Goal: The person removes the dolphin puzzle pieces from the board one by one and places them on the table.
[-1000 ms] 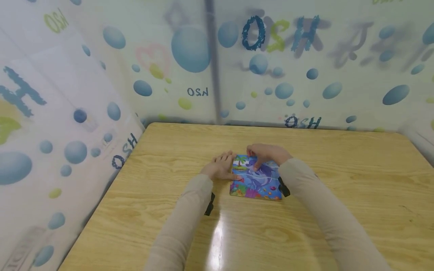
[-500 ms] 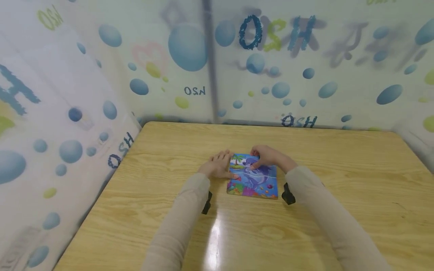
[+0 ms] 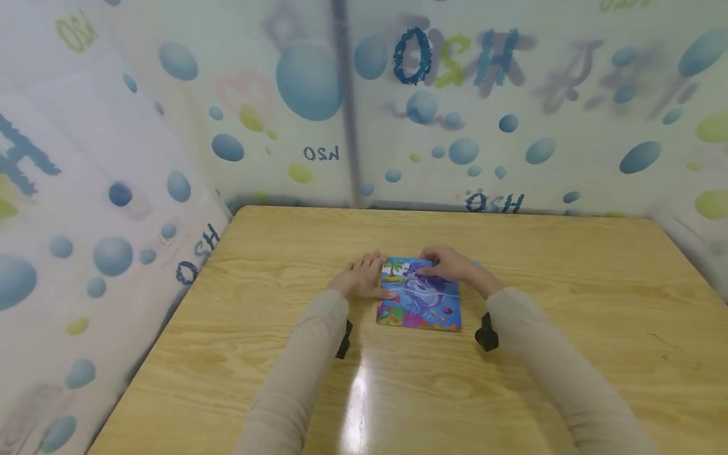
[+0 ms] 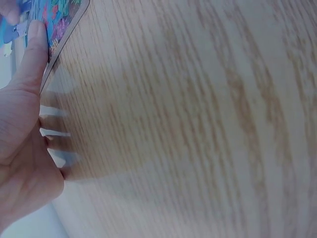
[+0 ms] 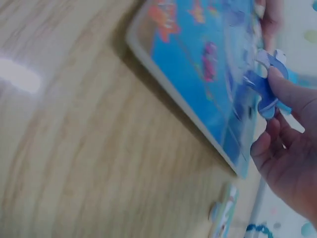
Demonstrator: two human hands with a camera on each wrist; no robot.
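Note:
A square puzzle board with a dolphin picture (image 3: pixel 423 303) lies flat on the wooden table. The left hand (image 3: pixel 359 278) is spread at its left edge, its thumb resting on the picture and its other fingers extended along the side. Over the upper part of the board, the right hand (image 3: pixel 452 264) pinches a blue-purple puzzle piece (image 5: pixel 267 87) between thumb and fingers. That piece looks tilted up from the surface in the right wrist view. The left wrist view shows the left thumb (image 4: pixel 33 54) on the board's edge.
Beyond the board, a small flat colourful piece (image 5: pixel 227 210) lies on the table (image 3: pixel 273 253). Walls with a bubble print (image 3: pixel 309 82) stand behind and to the left of the table.
The right hand has shifted slightly right relative to the board, and its thumb points more to the left. A bit of blue now shows behind the right wrist. The left hand holds its place.

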